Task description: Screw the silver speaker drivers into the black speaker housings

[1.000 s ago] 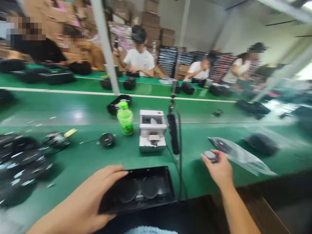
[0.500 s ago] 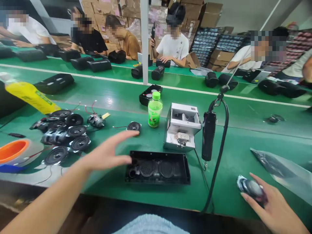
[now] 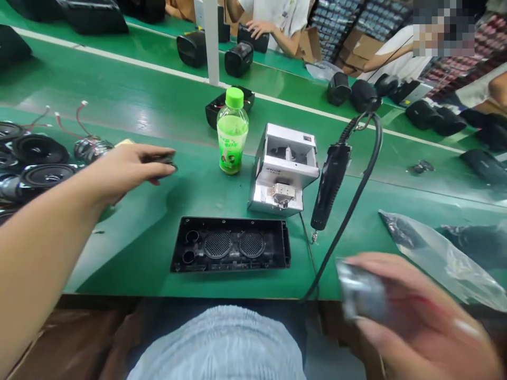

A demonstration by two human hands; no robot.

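My left hand (image 3: 122, 169) is closed on a small speaker driver (image 3: 166, 158), seen edge-on and mostly covered by the fingers, above the green bench. At the lower right my right hand (image 3: 428, 316), blurred by motion, has its fingers around another speaker driver (image 3: 361, 290) with a silvery body. Between the hands lies a black speaker housing (image 3: 234, 258), its inside facing up, with two round mesh grilles and two round tubes. Several more speaker drivers (image 3: 47, 176) are piled at the left, behind my left forearm.
A green-capped drink bottle (image 3: 232, 134) stands behind the housing, beside a white screw-feeding machine (image 3: 283, 174). An electric screwdriver (image 3: 331, 182) hangs on a thick black cable. A clear plastic bag (image 3: 443, 258) lies at the right. Across the bench, people handle black speakers (image 3: 238, 59).
My left hand has moved left and closed on the driver that lay near the bottle. My right hand has come inward and nearer the camera with its driver. The view has tipped down.
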